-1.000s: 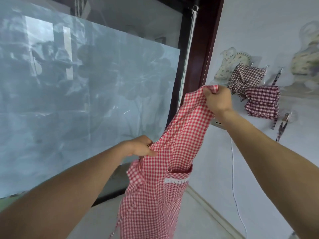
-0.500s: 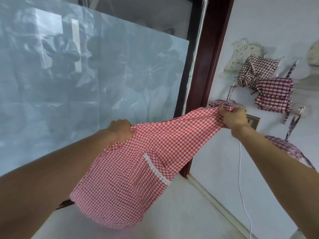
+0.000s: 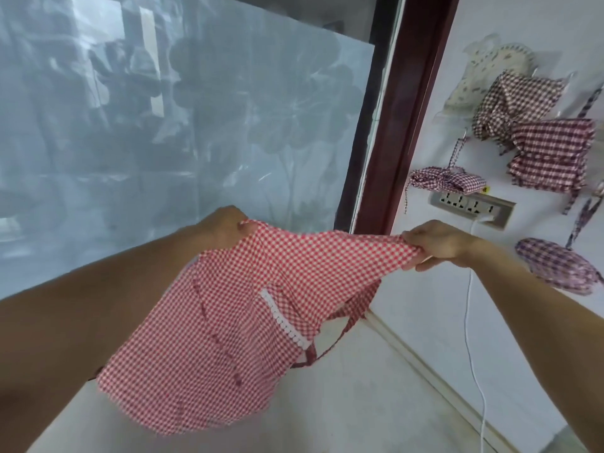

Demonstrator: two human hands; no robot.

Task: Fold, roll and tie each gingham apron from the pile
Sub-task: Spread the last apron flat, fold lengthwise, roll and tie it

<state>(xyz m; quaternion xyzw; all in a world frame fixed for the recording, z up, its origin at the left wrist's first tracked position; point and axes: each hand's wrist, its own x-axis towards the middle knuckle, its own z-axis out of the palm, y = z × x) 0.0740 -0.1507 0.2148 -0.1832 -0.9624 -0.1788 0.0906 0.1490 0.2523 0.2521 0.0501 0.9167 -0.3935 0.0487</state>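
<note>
A red-and-white gingham apron [image 3: 228, 322] hangs stretched between my two hands in mid-air, its white lace pocket trim facing me and a red strap dangling below it on the right. My left hand [image 3: 222, 225] grips its upper left edge. My right hand [image 3: 438, 243] pinches the upper right corner. Several other gingham aprons show to the right: a small tied bundle [image 3: 438, 179], a dark red folded one [image 3: 552, 155], a brown-checked one [image 3: 513, 99] and a purple rolled one [image 3: 559, 269].
A frosted glass pane [image 3: 163, 142] with a leaf pattern fills the left. A dark red frame post [image 3: 411, 109] divides it from a white surface with a socket strip [image 3: 470, 204]. A white cable [image 3: 474, 338] runs from the socket. Pale floor lies below.
My right hand has come down from high up to about level with the left, and the apron went from hanging vertically to stretched sideways between both hands. The view has shifted slightly.
</note>
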